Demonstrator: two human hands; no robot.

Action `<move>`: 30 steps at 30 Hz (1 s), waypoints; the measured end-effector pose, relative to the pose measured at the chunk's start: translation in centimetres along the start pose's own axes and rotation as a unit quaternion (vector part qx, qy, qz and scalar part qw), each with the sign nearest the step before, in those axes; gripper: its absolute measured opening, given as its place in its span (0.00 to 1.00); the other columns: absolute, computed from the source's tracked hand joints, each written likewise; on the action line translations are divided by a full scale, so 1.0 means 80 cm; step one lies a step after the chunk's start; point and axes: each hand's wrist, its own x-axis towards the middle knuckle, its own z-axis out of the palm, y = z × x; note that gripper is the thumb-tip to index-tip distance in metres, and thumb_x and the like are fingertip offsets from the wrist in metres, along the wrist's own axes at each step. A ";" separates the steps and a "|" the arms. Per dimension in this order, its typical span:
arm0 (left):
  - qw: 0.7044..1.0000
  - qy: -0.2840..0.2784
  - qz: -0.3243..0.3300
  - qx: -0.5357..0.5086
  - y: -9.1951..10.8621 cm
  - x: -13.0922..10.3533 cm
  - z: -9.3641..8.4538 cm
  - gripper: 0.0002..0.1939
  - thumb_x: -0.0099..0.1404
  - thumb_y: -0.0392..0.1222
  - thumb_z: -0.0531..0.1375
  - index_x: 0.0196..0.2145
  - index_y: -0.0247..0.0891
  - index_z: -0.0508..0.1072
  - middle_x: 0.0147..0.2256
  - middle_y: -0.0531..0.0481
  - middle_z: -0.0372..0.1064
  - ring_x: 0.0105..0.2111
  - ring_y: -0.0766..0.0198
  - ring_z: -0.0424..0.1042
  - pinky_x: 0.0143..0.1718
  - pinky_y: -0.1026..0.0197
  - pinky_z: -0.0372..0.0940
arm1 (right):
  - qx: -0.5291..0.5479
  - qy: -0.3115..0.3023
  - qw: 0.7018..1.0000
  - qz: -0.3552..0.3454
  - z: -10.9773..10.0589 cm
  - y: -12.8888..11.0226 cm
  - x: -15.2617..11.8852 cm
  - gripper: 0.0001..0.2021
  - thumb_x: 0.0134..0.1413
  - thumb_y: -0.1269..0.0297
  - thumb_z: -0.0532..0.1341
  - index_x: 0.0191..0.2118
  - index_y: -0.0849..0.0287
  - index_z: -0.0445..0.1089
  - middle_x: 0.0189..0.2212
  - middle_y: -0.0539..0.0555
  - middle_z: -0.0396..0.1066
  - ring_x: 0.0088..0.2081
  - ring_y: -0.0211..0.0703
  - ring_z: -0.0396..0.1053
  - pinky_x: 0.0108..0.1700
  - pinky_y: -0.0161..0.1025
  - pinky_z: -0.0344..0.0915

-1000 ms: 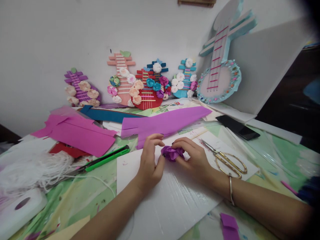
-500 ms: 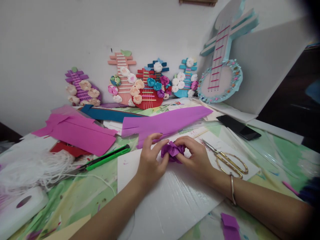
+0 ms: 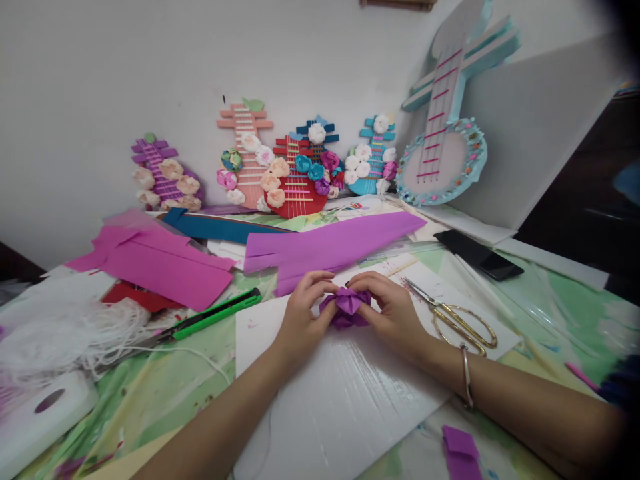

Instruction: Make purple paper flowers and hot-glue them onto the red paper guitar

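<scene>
Cluttered table [image 3: 167,390]: hands [image 3: 303,320] [image 3: 397,320] (both clamped on crumpled purple paper [image 3: 347,303]) between green cutter [image 3: 217,316] and gold-handled scissors [image 3: 443,310]

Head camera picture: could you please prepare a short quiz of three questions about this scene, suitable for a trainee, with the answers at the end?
1. Multiple choice: what do the left hand and the right hand hold together?
a) a black phone
b) a piece of crumpled purple paper
c) a white cord

2. True or false: the green cutter lies to the right of both hands.

3. Fill in the missing word: beside the right hand, on its right side, lies a golden-handled pair of ____.

Key:
1. b
2. False; the green cutter lies to the left of both hands.
3. scissors
</scene>
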 end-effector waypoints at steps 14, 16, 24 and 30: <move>0.992 0.002 -0.061 -0.107 0.004 0.002 -0.001 0.03 0.58 0.32 0.60 0.30 0.36 0.73 0.40 0.45 0.69 0.41 0.62 0.71 0.38 0.60 0.69 | 0.002 -0.003 1.000 0.010 0.001 -0.002 0.001 0.06 0.50 0.76 0.58 0.31 0.57 0.66 0.33 0.53 0.70 0.36 0.41 0.67 0.39 0.39 0.64; 0.997 0.020 -0.046 -0.065 0.008 0.001 0.000 0.04 0.56 0.29 0.59 0.28 0.36 0.71 0.35 0.47 0.70 0.37 0.63 0.71 0.36 0.61 0.67 | -0.033 0.004 0.999 -0.010 0.002 -0.003 -0.001 0.07 0.48 0.78 0.58 0.29 0.58 0.65 0.32 0.52 0.69 0.35 0.40 0.67 0.37 0.38 0.63; 0.991 0.047 0.009 0.125 0.026 -0.012 0.007 0.04 0.55 0.29 0.57 0.26 0.35 0.68 0.22 0.55 0.64 0.22 0.69 0.62 0.26 0.66 0.58 | -0.108 0.020 0.988 -0.111 0.006 0.000 -0.007 0.08 0.47 0.78 0.57 0.30 0.57 0.63 0.32 0.52 0.68 0.32 0.38 0.66 0.32 0.34 0.62; 0.985 0.089 0.041 0.143 0.017 -0.010 0.005 0.06 0.56 0.28 0.58 0.32 0.35 0.72 0.27 0.52 0.72 0.25 0.68 0.69 0.30 0.66 0.63 | -0.127 0.058 0.984 -0.111 0.003 -0.002 -0.003 0.06 0.51 0.77 0.57 0.32 0.58 0.64 0.28 0.52 0.68 0.30 0.37 0.65 0.31 0.35 0.63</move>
